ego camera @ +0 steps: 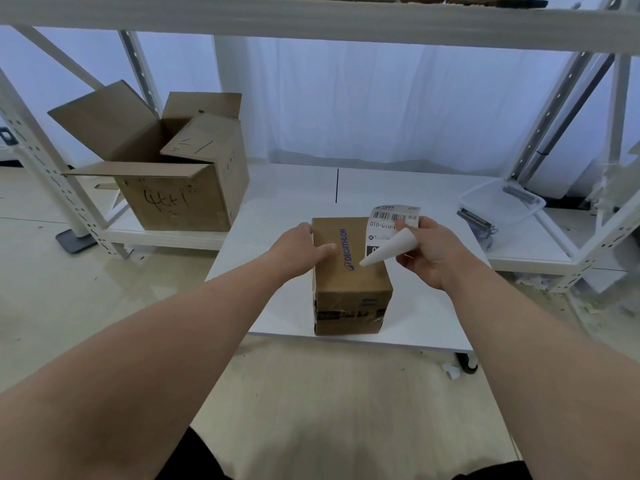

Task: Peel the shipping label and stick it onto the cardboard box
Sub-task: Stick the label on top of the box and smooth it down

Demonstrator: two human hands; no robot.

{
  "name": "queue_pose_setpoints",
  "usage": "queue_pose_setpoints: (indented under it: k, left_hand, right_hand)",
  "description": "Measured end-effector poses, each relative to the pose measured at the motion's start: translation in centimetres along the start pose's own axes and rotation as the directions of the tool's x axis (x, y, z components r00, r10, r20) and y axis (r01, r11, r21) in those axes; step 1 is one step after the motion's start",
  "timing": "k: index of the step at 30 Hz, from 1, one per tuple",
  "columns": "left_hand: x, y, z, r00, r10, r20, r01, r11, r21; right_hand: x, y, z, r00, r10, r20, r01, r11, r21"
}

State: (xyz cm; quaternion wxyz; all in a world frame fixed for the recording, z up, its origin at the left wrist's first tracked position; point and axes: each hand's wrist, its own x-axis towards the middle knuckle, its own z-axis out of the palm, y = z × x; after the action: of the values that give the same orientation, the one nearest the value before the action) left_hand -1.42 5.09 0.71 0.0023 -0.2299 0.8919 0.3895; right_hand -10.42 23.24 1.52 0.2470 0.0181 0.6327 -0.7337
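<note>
Two hands at cardboard box (349,289) on tabletop (277,209).
Left hand (304,244) flat on top, fingers relaxed; right hand (429,251) pinching curled shipping label (393,218) above; open carton (173,199) behind.

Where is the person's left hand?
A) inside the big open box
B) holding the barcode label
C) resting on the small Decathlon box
C: the left hand rests on top of the small box, while the right hand pinches the label.

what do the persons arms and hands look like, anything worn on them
Both arms are bare, no sleeves in view. The left hand and right hand wear no gloves, rings or watch that show. A dark garment shows at the bottom edge.
</note>
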Motion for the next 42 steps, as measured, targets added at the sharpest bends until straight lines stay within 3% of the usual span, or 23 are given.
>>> queue_pose_setpoints:
  k: [3,7,13,24,29,33,39,42]
  left_hand:
    - [0.2,0.6,-1.1,0.969,0.159,-0.188,-0.182,0.977,-0.109]
    - [0.0,1.4,-2.2,0.966,0.174,-0.191,-0.236,0.894,-0.381]
    - [0.0,0.5,-2.9,0.951,0.218,-0.217,-0.268,0.934,-0.237]
    - [-0.4,-0.2,-3.5,0.954,0.253,-0.162,-0.282,0.939,-0.198]
    - [0.0,-0.8,-3.5,0.965,0.228,-0.129,-0.250,0.950,-0.189]
    - [0.0,-0.8,-3.8,0.968,0.227,-0.110,-0.245,0.947,-0.206]
    - [-0.2,-0.4,-3.5,0.962,0.212,0.170,-0.139,0.921,-0.365]
    - [-0.1,-0.2,-3.0,0.957,0.204,0.208,-0.126,0.933,-0.336]
  right_hand:
    - [0.0,-0.2,0.5,1.000,-0.030,0.005,0.031,0.989,-0.144]
    - [0.1,-0.3,1.7,0.998,-0.051,-0.042,0.044,0.989,-0.143]
    - [-0.1,-0.3,3.1,0.978,-0.189,-0.089,0.158,0.947,-0.279]
    - [0.1,-1.0,2.3,0.983,-0.166,0.073,0.175,0.974,-0.145]
    - [-0.9,-0.5,2.5,0.970,-0.132,0.204,0.206,0.891,-0.404]
    - [-1.6,-0.5,2.8,0.951,-0.099,0.292,0.232,0.855,-0.463]
    - [-1.4,0.0,3.2,0.947,0.025,0.319,0.122,0.894,-0.431]
    - [-1.1,0.2,3.5,0.950,0.021,0.313,0.125,0.890,-0.438]
